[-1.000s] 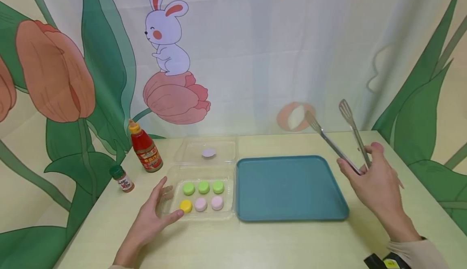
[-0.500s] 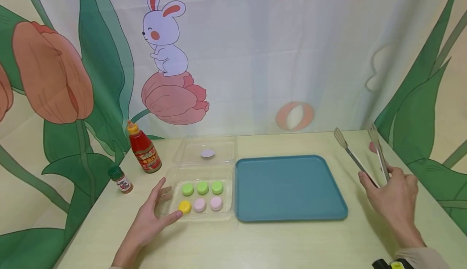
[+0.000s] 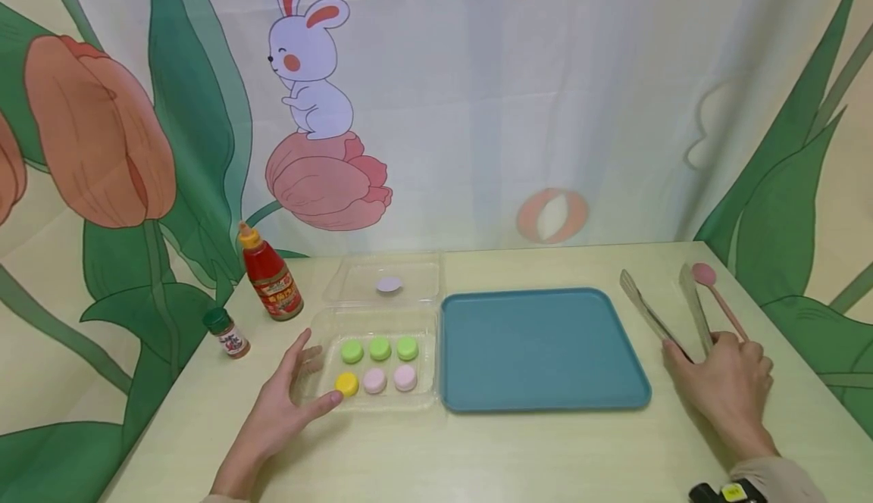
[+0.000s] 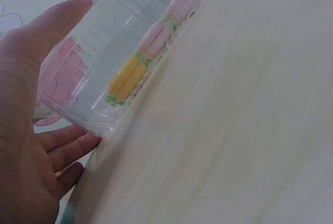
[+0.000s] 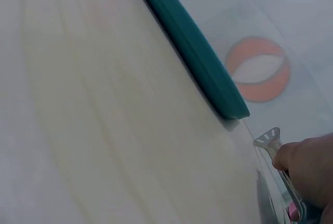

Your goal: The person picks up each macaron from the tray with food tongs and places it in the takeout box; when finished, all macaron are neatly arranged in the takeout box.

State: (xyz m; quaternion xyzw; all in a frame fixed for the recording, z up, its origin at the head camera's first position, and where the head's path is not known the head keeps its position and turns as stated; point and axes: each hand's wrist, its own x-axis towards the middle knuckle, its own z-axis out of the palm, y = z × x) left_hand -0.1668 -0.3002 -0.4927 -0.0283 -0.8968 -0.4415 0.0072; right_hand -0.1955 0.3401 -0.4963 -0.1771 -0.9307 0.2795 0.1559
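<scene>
My right hand (image 3: 723, 389) holds metal tongs (image 3: 644, 310) by their rear end, low at the table's right side. The two tong arms are spread apart with nothing between their tips. In the right wrist view, the same hand (image 5: 312, 169) grips the tongs (image 5: 269, 140) near the frame's edge. My left hand (image 3: 283, 404) rests at the left front corner of a clear plastic box (image 3: 320, 321), thumb along the front and straight fingers along the side. Inside lie green macarons (image 3: 380, 348), pink macarons (image 3: 374, 381) and a yellow macaron (image 3: 346, 384). Its lid is folded back.
A blue tray (image 3: 546, 351) stands between the box and the tongs. Right of the tongs lies a pink spoon-like utensil (image 3: 705, 273). A red sauce bottle (image 3: 273, 276) and a small green-capped jar (image 3: 228, 334) stand at the left. A printed curtain hangs behind.
My right hand has moved right and then down with the tongs, from above the table to beside the pink utensil. The left hand and the box have stayed in place.
</scene>
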